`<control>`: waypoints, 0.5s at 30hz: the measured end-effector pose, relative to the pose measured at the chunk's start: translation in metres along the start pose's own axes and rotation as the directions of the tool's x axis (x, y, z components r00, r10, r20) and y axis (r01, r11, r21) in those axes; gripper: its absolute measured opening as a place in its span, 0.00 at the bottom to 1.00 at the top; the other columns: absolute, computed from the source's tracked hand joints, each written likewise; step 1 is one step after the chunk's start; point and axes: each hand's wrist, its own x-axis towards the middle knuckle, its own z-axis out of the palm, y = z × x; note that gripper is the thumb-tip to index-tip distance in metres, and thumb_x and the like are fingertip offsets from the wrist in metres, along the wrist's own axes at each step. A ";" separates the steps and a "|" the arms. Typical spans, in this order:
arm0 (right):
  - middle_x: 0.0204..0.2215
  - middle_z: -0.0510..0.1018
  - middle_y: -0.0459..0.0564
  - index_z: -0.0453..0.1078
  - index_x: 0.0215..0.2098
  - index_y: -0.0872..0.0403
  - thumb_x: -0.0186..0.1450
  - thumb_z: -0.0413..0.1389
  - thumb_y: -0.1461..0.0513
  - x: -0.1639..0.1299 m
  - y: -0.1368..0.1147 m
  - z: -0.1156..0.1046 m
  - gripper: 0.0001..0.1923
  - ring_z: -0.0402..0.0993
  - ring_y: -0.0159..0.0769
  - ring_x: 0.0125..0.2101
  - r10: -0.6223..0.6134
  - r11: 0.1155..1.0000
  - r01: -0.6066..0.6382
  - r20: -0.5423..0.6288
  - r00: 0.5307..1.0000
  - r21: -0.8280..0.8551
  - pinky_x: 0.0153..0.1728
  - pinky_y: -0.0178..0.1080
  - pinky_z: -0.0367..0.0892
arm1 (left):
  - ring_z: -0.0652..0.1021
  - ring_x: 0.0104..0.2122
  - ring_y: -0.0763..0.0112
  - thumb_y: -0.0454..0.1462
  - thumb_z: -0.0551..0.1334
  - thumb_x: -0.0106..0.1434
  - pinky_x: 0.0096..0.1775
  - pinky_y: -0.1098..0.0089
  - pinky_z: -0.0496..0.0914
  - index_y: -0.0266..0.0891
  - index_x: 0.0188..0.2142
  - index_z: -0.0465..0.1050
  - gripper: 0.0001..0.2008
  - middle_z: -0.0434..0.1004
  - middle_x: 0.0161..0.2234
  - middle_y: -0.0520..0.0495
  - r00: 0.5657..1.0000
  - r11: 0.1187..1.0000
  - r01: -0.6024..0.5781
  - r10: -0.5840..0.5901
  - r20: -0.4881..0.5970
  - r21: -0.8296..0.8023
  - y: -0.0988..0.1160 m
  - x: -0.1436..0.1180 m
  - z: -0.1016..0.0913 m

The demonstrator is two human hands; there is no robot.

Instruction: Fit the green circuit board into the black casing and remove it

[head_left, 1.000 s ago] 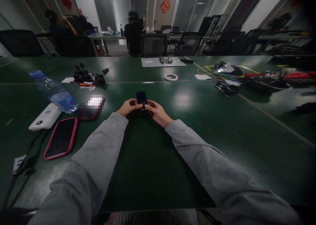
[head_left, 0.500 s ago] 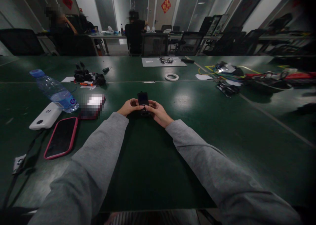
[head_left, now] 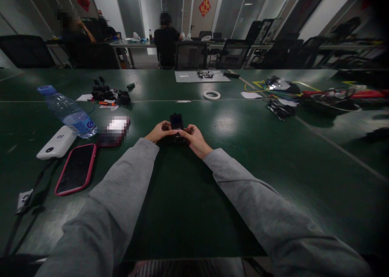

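Note:
In the head view, a small black handheld device with a dark screen [head_left: 176, 120] is upright at the middle of the green table. My left hand [head_left: 159, 132] grips its left side, thumb across the lower front. From the right, my right hand [head_left: 196, 139] holds it too, its thumb on the lower front beside the left thumb. The fingers behind the device are partly hidden. Both thumbs cover part of its lower half, so the buttons there are hard to make out.
To the left are a tilted water bottle [head_left: 68, 113], a white power bank [head_left: 56, 142] with a cable and a red-cased phone [head_left: 76, 168]. A tape roll [head_left: 212, 95] lies beyond my hands. Wires and tools [head_left: 279, 109] lie at right. People sit at the far desks.
My right fingers have shifted slightly on the device's right side and now bend more toward its edge. The left hand looks nearly the same.

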 end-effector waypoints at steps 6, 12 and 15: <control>0.35 0.69 0.41 0.55 0.38 0.51 0.44 0.72 0.55 0.001 0.002 -0.001 0.34 0.68 0.28 0.38 -0.015 0.998 0.015 0.004 1.000 -0.062 0.43 0.34 0.66 | 0.76 0.36 0.69 0.47 0.74 0.44 0.45 0.61 0.68 0.37 0.37 0.65 0.27 0.73 0.35 0.48 0.998 0.993 0.064 -0.067 -0.023 -0.097 0.009 -0.005 0.008; 0.35 0.69 0.41 0.54 0.37 0.51 0.45 0.71 0.55 0.000 0.000 0.000 0.32 0.68 0.28 0.38 -0.013 0.997 0.015 0.019 1.000 -0.076 0.42 0.33 0.65 | 0.76 0.34 0.70 0.45 0.75 0.43 0.44 0.61 0.69 0.36 0.36 0.66 0.27 0.73 0.34 0.49 0.998 0.994 0.039 -0.042 -0.035 -0.097 0.009 -0.005 0.009; 0.34 0.68 0.40 0.54 0.36 0.51 0.45 0.71 0.55 -0.001 -0.001 0.001 0.33 0.68 0.28 0.37 -0.016 0.997 0.017 0.016 1.000 -0.070 0.42 0.33 0.65 | 0.76 0.34 0.71 0.45 0.75 0.43 0.44 0.61 0.69 0.36 0.37 0.66 0.27 0.74 0.34 0.49 0.999 0.994 0.033 -0.037 -0.030 -0.107 0.011 -0.006 0.009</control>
